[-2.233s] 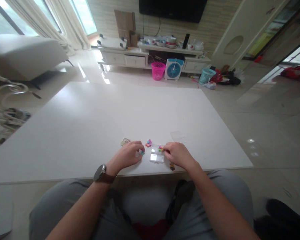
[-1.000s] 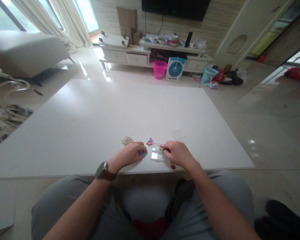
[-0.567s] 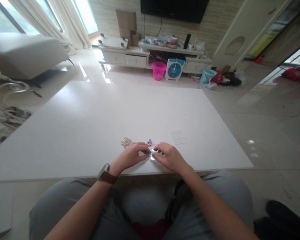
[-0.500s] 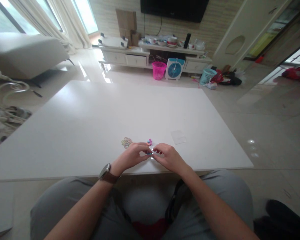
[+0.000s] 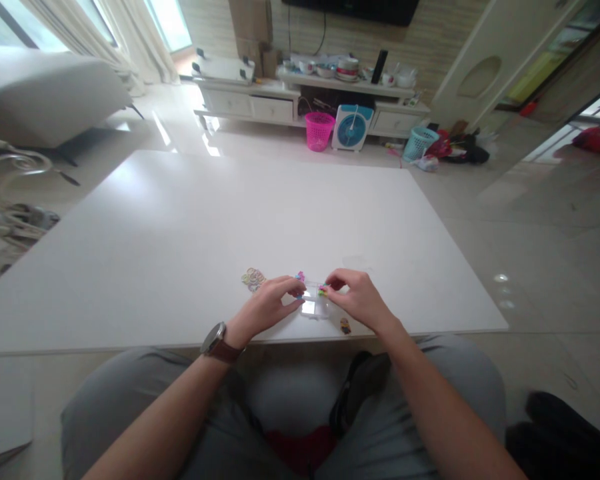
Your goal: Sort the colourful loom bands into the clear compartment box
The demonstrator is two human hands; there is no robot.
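Observation:
A small clear plastic box with compartments point(image 5: 314, 309) lies near the table's front edge, between my hands. My right hand point(image 5: 356, 295) is closed in a pinch at the box's right side, with small pink and green pieces point(image 5: 323, 290) at its fingertips. My left hand point(image 5: 273, 303) is at the box's left side, fingers curled towards the thumb. A trace of blue shows at those fingertips, too small to name. Just beyond them are pink and blue pieces point(image 5: 301, 275). A pile of pale rings point(image 5: 253, 279) lies left of my left hand.
A small dark and yellow cluster point(image 5: 345, 326) lies by the front edge of the white table point(image 5: 280, 213), under my right wrist. A thin clear sheet or lid point(image 5: 356, 262) lies beyond my right hand. Across the floor are a pink basket point(image 5: 319, 132) and a blue fan point(image 5: 351, 128).
My hands have moved apart, the right one rightwards, uncovering the clear box between them. The dark and yellow cluster is now visible. The view has tilted slightly downwards.

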